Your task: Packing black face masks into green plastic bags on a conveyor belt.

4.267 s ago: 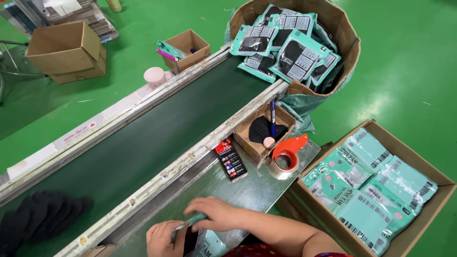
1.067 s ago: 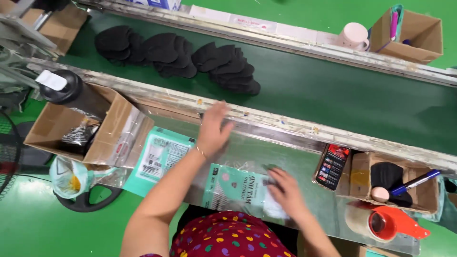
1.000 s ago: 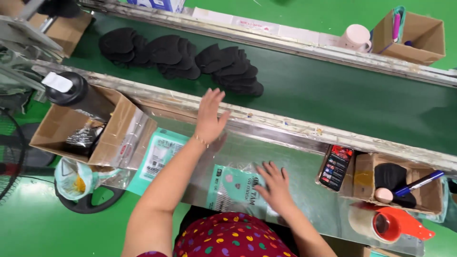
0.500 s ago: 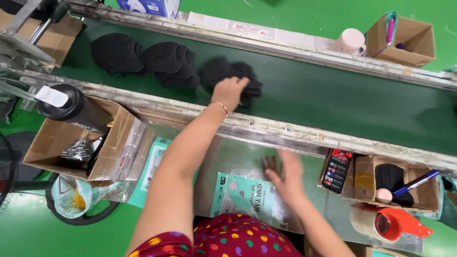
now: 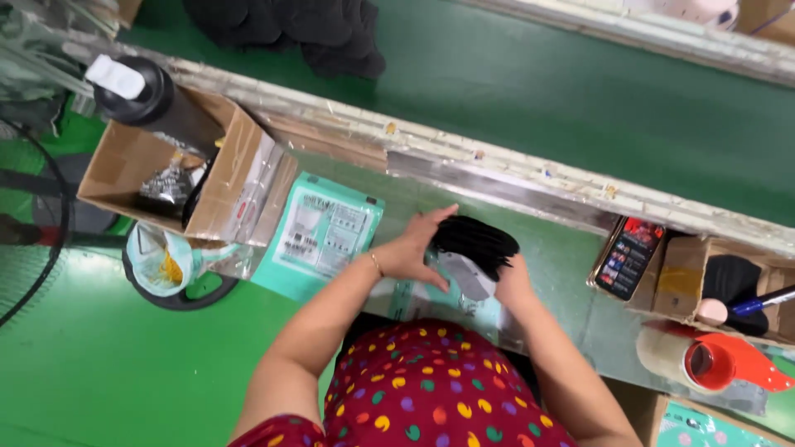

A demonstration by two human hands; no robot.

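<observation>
Both hands close on a stack of thin black pleated fabric pieces point(image 5: 474, 242), the left hand point(image 5: 411, 252) pinching its near-left edge and the right hand point(image 5: 512, 281) cupping its right end, just above a clear-and-teal plastic pouch point(image 5: 451, 300) on the metal bench point(image 5: 571, 248). The stack looks light, soft and floppy, best gripped by its edges. Its long axis seems to run left-right along the bench, beside the green conveyor belt point(image 5: 580, 99).

A packing line in a factory is shown — a green conveyor belt point(image 5: 580, 91) runs just beyond the hands, a tape dispenser point(image 5: 729, 364) sits to their right, an open cardboard box point(image 5: 224, 174) to their left — over green-painted floor point(image 5: 99, 364).
</observation>
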